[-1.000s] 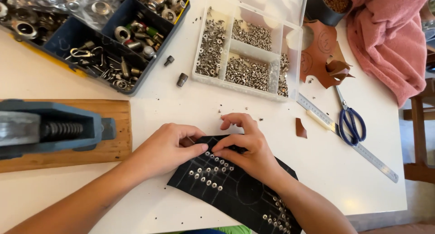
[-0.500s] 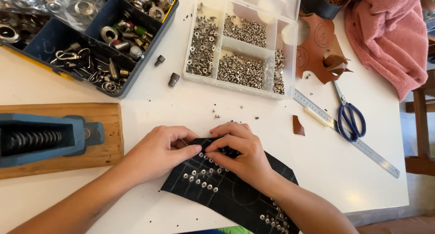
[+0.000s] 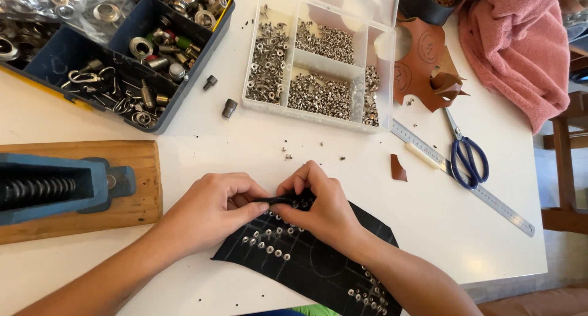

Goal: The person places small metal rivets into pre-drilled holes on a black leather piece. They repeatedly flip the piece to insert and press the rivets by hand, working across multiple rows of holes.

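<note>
We see a flat black piece of leather studded with rows of small silver rivets (image 3: 306, 264) lying on the white table (image 3: 245, 144) at the near edge, right under both hands. Our left hand (image 3: 208, 212) is closed in a pinch on the folded upper edge of the piece, thumb and fingers pressed together on it, and our right hand (image 3: 324, 209) is closed on the same edge just beside it, fingertips curled down over the fold. We judge the piece to be light and limp enough to bend at the edge, yet firm enough to hold its shape where it lies flat; the rivets add little weight but make hard bumps, so we would take hold along the bare margin between rows and not on the studs. Its surface looks matt and should not slip in bare fingers. Well apart, at the far side, stand a clear plastic compartment box of silver rivets (image 3: 318, 65) and a dark blue tray of mixed metal rings and fittings (image 3: 122, 52); to the left sits a blue hand press on a wooden board (image 3: 67, 187); to the right lie blue-handled scissors (image 3: 468, 160), a steel ruler (image 3: 465, 178), brown leather scraps (image 3: 422, 71) and a pink cloth (image 3: 520, 46)
</note>
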